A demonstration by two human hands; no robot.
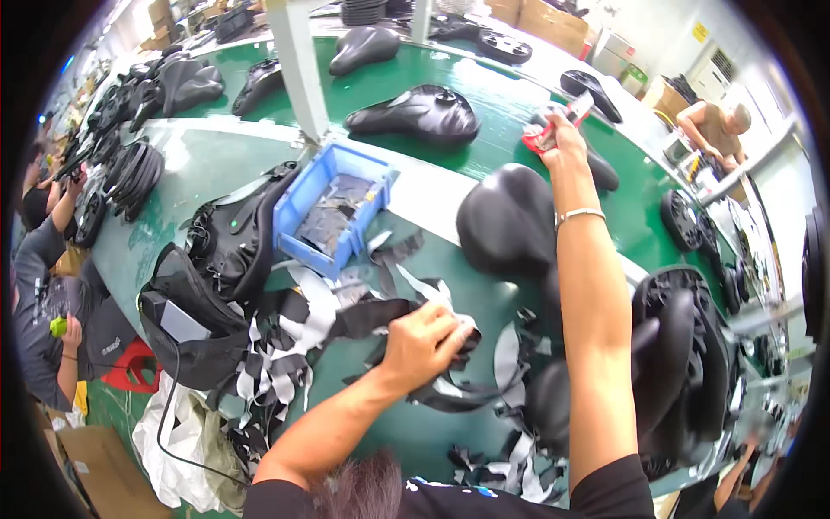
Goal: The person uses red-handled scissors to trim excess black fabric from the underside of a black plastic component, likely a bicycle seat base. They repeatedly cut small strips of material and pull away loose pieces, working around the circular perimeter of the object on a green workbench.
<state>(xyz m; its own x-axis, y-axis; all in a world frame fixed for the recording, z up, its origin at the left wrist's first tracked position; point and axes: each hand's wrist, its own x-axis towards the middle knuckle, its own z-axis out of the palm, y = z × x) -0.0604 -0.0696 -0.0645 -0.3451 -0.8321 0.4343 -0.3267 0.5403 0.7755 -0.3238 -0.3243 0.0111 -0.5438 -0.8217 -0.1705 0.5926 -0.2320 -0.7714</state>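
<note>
Left hand point(421, 344) is down on the green table point(207, 164), fingers curled over a pile of black and white scraps point(363, 316), gripping a strip of them. Right hand point(562, 138) is stretched far out ahead, closed around a red-handled tool point(553, 128) with a grey tip poking up past the knuckles; a thin bracelet point(579, 213) sits on that wrist. The tool is up over the green belt, well apart from the scraps. Just beside the right forearm, toward the left hand, lies a black bike saddle point(506, 221). Ahead of the left hand stands a blue bin point(298, 203) with dark pieces inside. Out to the left of that hand, a heap of black covers point(216, 259). More saddles point(415, 114) ride the belt beyond both hands.
</note>
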